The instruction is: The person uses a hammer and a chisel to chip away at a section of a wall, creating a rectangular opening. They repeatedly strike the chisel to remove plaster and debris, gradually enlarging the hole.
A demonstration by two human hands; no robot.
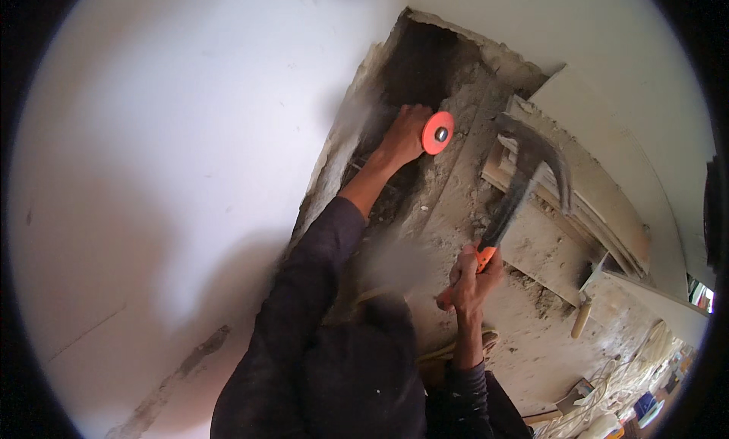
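My left hand (404, 137) is closed round a chisel with a round red hand guard (430, 132). Its metal striking end points toward me, while the blade and my fingertips are hidden behind the hand and guard. That hand reaches into a rough, dark gap (425, 52) broken open along the white wall. My right hand (472, 283) grips a claw hammer (510, 207) by its black and orange handle. The hammer's steel head is raised to the right of the chisel, apart from it.
White wall (182, 120) rises on the left. Dusty boards or tiles (600, 219) lean stacked on the right. A wooden-handled tool (582, 319) lies below them. Rubble covers the ground near the gap, and tangled white cable (607, 393) lies at the lower right.
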